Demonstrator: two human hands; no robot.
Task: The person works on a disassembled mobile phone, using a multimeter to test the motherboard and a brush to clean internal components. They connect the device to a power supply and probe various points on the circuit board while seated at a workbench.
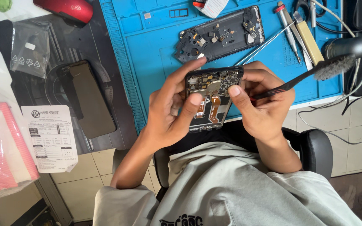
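Note:
An opened phone [213, 97] with its circuit board and orange flex cables bare is held up over my lap at the bench edge. My left hand [170, 109] grips its left side, thumb on the board and forefinger over the top corner. My right hand [265, 100] holds the phone's right side, thumb pressed on the board, and also clasps a black brush [315, 72] whose grey bristles point right.
A phone back frame [219, 33] with several loose small parts lies on the blue mat [147, 50]. Screwdriver [288, 29], tweezers [265, 44] and cables sit at the right. A dark phone panel [89, 98], printed paper [52, 136], plastic bag [30, 48] and pink tissue pack [1, 146] lie left.

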